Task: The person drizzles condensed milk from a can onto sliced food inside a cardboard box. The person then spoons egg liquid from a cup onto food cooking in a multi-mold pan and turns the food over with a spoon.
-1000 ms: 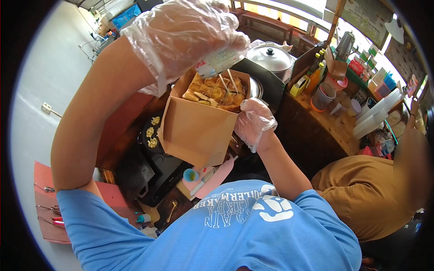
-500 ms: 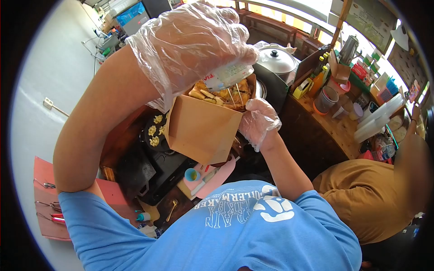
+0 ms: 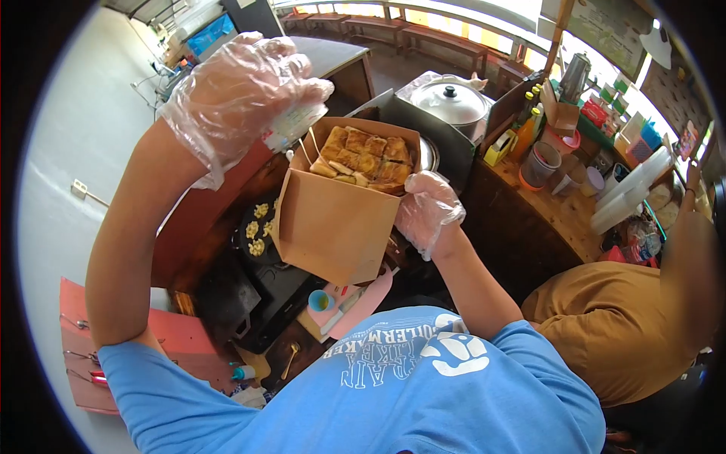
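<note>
My left hand (image 3: pixel 246 106), in a clear plastic glove, grips a tilted can (image 3: pixel 295 127) at the upper left of the box. Thin white streams run down from the can at the left side of the food. Browned, cut pieces of food (image 3: pixel 369 155) fill the open cardboard box (image 3: pixel 333 223), whose lid hangs towards me. My right hand (image 3: pixel 429 210), also gloved, holds the box by its right edge; its fingertips are closed there and partly hidden.
A round pan (image 3: pixel 257 231) with small food portions lies below left. A lidded pot (image 3: pixel 450 102) stands behind. Below are a blue cup (image 3: pixel 321 300) and a knife (image 3: pixel 342 309) on a pink board. At right sits another person (image 3: pixel 612 325) beside a crowded counter (image 3: pixel 544 204).
My left hand has moved left and down with the can, from above the food to the box's left side. More of the food shows. My right hand has hardly moved.
</note>
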The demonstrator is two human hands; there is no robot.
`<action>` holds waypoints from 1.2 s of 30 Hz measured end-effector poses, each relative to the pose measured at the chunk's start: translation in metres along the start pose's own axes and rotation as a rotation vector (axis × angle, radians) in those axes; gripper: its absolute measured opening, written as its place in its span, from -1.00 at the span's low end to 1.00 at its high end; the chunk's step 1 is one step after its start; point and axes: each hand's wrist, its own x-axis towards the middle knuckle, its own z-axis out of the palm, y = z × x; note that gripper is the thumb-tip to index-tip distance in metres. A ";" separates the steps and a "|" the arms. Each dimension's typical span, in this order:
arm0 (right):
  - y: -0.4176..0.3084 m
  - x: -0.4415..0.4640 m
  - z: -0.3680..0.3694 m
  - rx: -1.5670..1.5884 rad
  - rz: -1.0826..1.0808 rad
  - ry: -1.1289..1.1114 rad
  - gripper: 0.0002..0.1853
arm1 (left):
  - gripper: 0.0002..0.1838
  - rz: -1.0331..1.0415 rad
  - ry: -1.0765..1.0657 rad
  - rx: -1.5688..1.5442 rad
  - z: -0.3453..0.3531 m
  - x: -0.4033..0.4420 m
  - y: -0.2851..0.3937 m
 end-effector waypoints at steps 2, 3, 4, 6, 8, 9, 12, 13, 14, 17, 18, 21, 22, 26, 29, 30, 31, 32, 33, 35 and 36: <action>0.000 0.000 0.003 0.007 -0.010 0.005 -0.25 | -0.40 -0.001 0.015 0.047 0.007 -0.004 -0.003; -0.001 0.001 0.000 0.010 0.005 -0.019 -0.31 | -0.40 0.001 0.014 0.050 0.007 -0.004 -0.004; 0.000 0.002 -0.001 0.013 0.022 -0.042 -0.36 | -0.40 -0.007 0.022 0.064 0.007 -0.004 -0.004; -0.002 0.000 0.002 0.024 0.043 -0.071 -0.36 | -0.40 -0.025 0.044 0.085 0.008 -0.003 -0.004; -0.005 -0.003 0.005 0.033 0.057 -0.094 -0.36 | -0.39 -0.043 -0.007 0.084 0.009 -0.001 -0.004; -0.004 -0.003 0.007 0.025 0.043 -0.100 -0.36 | -0.38 -0.061 -0.065 0.089 0.010 -0.001 -0.005; -0.002 -0.004 0.007 0.016 0.040 -0.101 -0.36 | -0.36 -0.051 -0.002 0.149 0.017 0.003 -0.011; -0.003 -0.004 0.006 0.009 0.045 -0.098 -0.36 | -0.40 -0.049 0.054 0.110 0.022 0.002 -0.013; -0.003 -0.004 0.006 0.008 0.046 -0.099 -0.36 | -0.40 -0.050 0.055 0.110 0.025 0.003 -0.014; -0.002 -0.007 0.005 -0.012 0.044 -0.076 -0.37 | -0.43 -0.051 0.078 0.184 0.029 0.008 -0.019; -0.003 -0.008 0.006 0.000 0.056 -0.074 -0.37 | -0.43 -0.039 0.072 0.187 0.030 0.011 -0.022; -0.004 -0.009 0.007 0.017 0.077 -0.063 -0.37 | -0.43 -0.022 0.076 0.226 0.030 0.016 -0.027; -0.004 -0.010 0.007 0.021 0.084 -0.052 -0.37 | -0.44 -0.017 0.088 0.262 0.028 0.017 -0.027; -0.004 -0.014 0.014 -0.002 0.059 -0.086 -0.37 | -0.49 -0.032 0.142 0.281 0.027 0.023 -0.027; -0.003 -0.014 0.013 0.003 0.051 -0.110 -0.38 | -0.51 0.025 0.182 0.222 0.022 0.029 -0.022; -0.004 -0.015 0.013 -0.006 0.051 -0.110 -0.38 | -0.51 0.023 0.182 0.222 0.013 0.034 -0.020; -0.004 -0.015 0.013 -0.014 0.053 -0.109 -0.38 | -0.55 0.108 0.189 0.186 0.000 0.042 -0.021; -0.003 -0.015 0.010 -0.014 0.056 -0.109 -0.38 | -0.57 0.194 0.195 0.149 -0.007 0.046 -0.022; -0.002 -0.012 0.006 -0.017 0.060 -0.105 -0.38 | -0.51 0.239 0.213 0.145 -0.010 0.048 -0.022; -0.001 -0.011 0.003 -0.019 0.067 -0.102 -0.39 | -0.49 0.224 0.212 0.130 -0.015 0.051 -0.015; -0.001 -0.010 0.003 -0.011 0.076 -0.090 -0.39 | -0.48 0.213 0.213 0.116 -0.018 0.054 -0.010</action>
